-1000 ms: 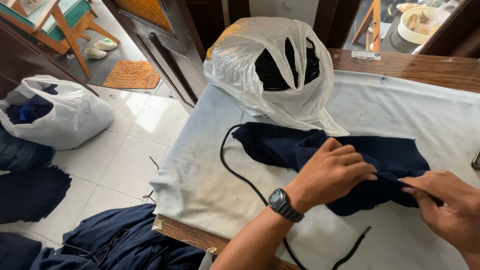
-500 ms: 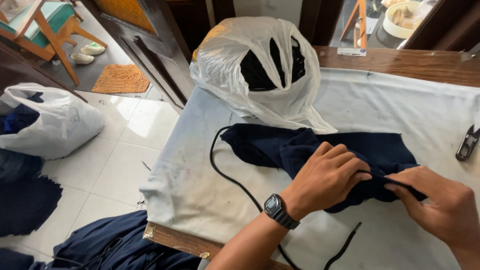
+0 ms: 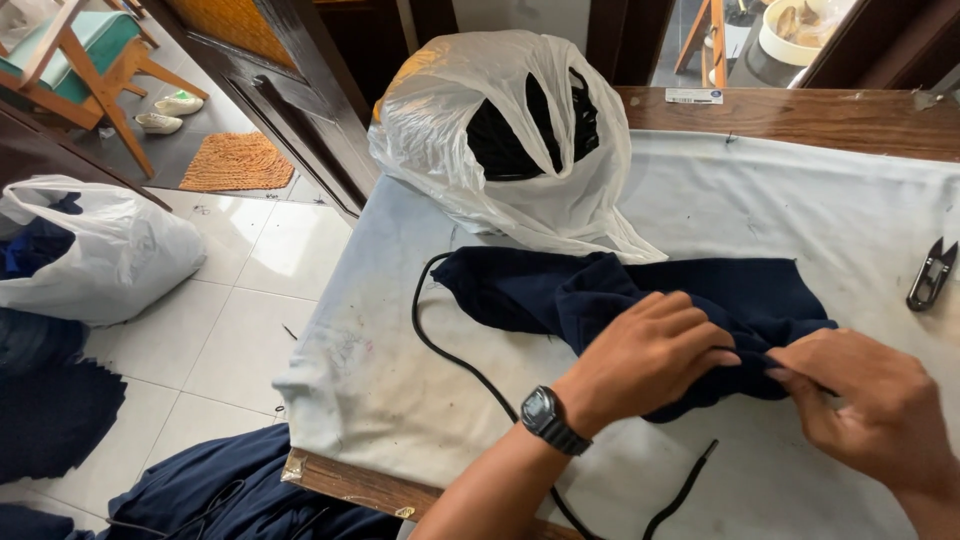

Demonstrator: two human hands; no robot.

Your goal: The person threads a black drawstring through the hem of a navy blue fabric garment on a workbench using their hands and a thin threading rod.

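Both hands have drawn closer together since the earlier views, and the right hand now meets the left hand at lower right of the frame, where the small black snips at the right edge have also come into sight. Left hand, wearing a black wristwatch, is curled over and pressing down on a bunched fold of the dark blue cloth; right hand is closed, fingertips pinching the same fold where the two meet. The cloth lies across the middle of the table, on its white cover, just below a white plastic bag with dark contents. A black cord loops from the cloth's left end down to the frame's lower edge. Good practice, as judged here: keep the left hand anchoring the fabric flat while the right works the pinched edge in short, even pulls, so the fold does not slip or twist.
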